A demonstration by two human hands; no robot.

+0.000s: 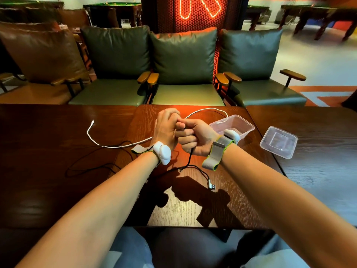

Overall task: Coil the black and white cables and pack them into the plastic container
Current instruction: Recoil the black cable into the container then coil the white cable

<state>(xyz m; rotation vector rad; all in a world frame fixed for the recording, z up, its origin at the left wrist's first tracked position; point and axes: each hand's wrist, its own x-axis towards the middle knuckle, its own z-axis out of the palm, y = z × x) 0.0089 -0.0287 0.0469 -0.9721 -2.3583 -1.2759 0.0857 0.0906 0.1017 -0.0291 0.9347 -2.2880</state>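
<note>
Two hands meet above the dark wooden bench [58, 190].
Right hand [195, 138]: grip clamped on thin black cable [190, 157] trailing to the bench. Left hand [165, 128]: curled grip, hold unclear. Long white cable [116, 146] lies behind, one end in clear plastic container [245, 130].

Worn on the head, wide-angle, facing forward and down across the table [58, 190]. Close over the left hand [166, 130] and right hand [195, 138] at mid-frame, forearms entering from the bottom edge, armchairs [185, 60] beyond.
</note>
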